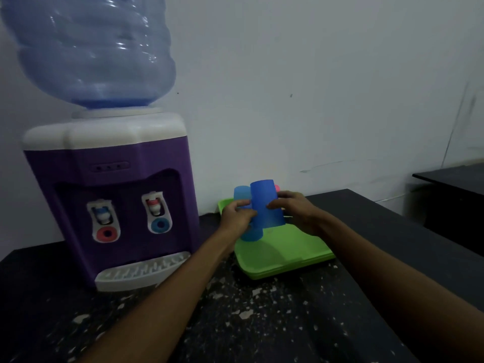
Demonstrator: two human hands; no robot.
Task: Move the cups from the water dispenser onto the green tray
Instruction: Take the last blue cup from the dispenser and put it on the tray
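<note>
A dark blue cup point(265, 203) is upside down over the green tray point(288, 252), held between my right hand point(293, 210) on its right side and my left hand point(239, 216) on its left. A light blue cup point(245, 197), also upside down, sits just left of it, and my left hand's fingers wrap it too. A bit of a pink cup point(277, 188) peeks out behind the dark blue one. The purple water dispenser point(112, 200) stands to the left; its white drip tray point(141, 271) holds no cup.
A large blue water bottle point(91, 48) tops the dispenser. Everything rests on a dark speckled counter point(248, 310) against a white wall. A second dark table point(453, 184) stands at the far right, apart from the counter.
</note>
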